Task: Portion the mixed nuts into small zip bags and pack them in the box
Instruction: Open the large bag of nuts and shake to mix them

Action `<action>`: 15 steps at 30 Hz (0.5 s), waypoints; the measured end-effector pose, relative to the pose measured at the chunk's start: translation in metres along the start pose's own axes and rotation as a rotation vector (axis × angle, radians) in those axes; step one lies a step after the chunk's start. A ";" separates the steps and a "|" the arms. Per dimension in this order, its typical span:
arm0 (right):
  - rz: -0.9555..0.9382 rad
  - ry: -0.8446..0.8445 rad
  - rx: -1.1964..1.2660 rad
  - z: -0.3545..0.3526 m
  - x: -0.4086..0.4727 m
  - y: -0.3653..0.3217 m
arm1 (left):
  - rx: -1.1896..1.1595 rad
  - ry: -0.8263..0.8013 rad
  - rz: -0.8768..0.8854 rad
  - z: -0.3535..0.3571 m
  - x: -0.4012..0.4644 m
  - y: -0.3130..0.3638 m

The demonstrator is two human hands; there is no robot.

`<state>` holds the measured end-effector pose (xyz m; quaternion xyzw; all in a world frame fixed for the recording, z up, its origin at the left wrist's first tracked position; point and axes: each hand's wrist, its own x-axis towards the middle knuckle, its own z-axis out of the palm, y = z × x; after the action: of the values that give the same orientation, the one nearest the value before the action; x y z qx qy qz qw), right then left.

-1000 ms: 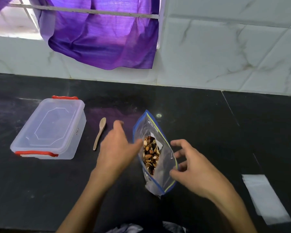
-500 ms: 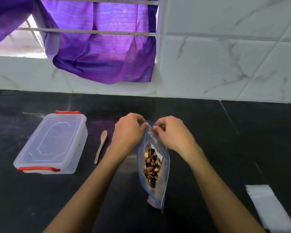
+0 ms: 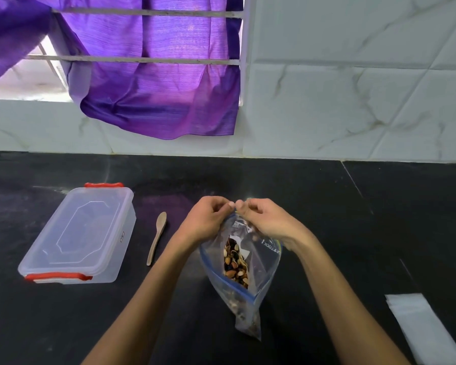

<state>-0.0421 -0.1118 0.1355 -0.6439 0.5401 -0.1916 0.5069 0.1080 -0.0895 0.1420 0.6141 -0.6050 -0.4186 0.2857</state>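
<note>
Far left on the black bench (image 3: 327,206), the clear box (image 3: 79,235) w/ red clips is sitting w/ its lid on. Just right of it, apart from it, a wooden spoon (image 3: 157,237) is lying flat, bowl end pointing away from the person. Center: left hand (image 3: 207,219) and right hand (image 3: 267,222) are each pinching the top edge of the big zip bag (image 3: 258,262), both grips clenched on the far end of its mouth, thumbs nearly touching each other. The bag is standing on the bench between the forearms, blue zip strip gaping open on the near side, mixed nuts (image 3: 234,262) showing inside, more visible thru the plastic lower down. Far right, near the bench's front edge and well apart from the bag, small clear bags (image 3: 421,325) are lying flat in a stack; count not readable. Behind, a purple cloth (image 3: 156,83) is hanging over window bars above a white tiled wall (image 3: 353,101).
</note>
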 end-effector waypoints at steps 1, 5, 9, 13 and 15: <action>-0.020 0.003 -0.018 -0.002 0.000 0.000 | 0.009 0.005 0.017 -0.001 0.000 0.000; 0.023 0.013 0.047 -0.008 0.003 0.005 | 0.026 -0.001 -0.053 -0.005 0.000 0.000; 0.075 -0.019 0.179 -0.010 0.003 0.005 | -0.191 -0.082 -0.232 -0.004 -0.001 0.003; 0.229 -0.095 0.516 -0.007 0.001 0.004 | -0.735 -0.209 -0.479 0.005 0.002 0.007; 0.253 -0.100 0.605 -0.005 -0.001 0.005 | -0.787 -0.199 -0.519 0.007 0.003 0.004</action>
<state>-0.0488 -0.1126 0.1337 -0.4004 0.5091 -0.2471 0.7207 0.0996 -0.0917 0.1417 0.5471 -0.2516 -0.7300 0.3231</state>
